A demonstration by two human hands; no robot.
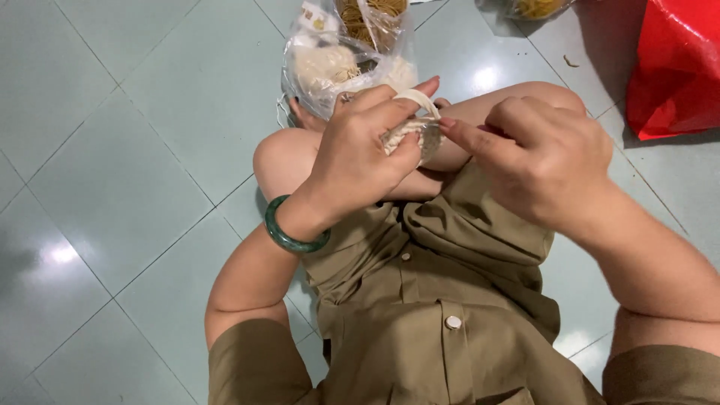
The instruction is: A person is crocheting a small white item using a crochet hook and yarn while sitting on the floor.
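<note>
My left hand (360, 154) grips a small cream woven piece with a loop (414, 120), thumb and fingers pinched around it. A dark green bangle (289, 232) sits on that wrist. My right hand (544, 154) is curled close on the right, its fingertips pressed to the same piece near a thin clear tool or strand that is too small to tell apart. Both hands hover above my knees and an olive buttoned garment (435, 300).
A clear plastic bag (341, 56) of cream and tan yarn-like bundles lies on the pale green tiled floor (120, 172) just beyond my hands. A red plastic bag (675, 67) sits at the top right. Another clear bag (532, 7) shows at the top edge.
</note>
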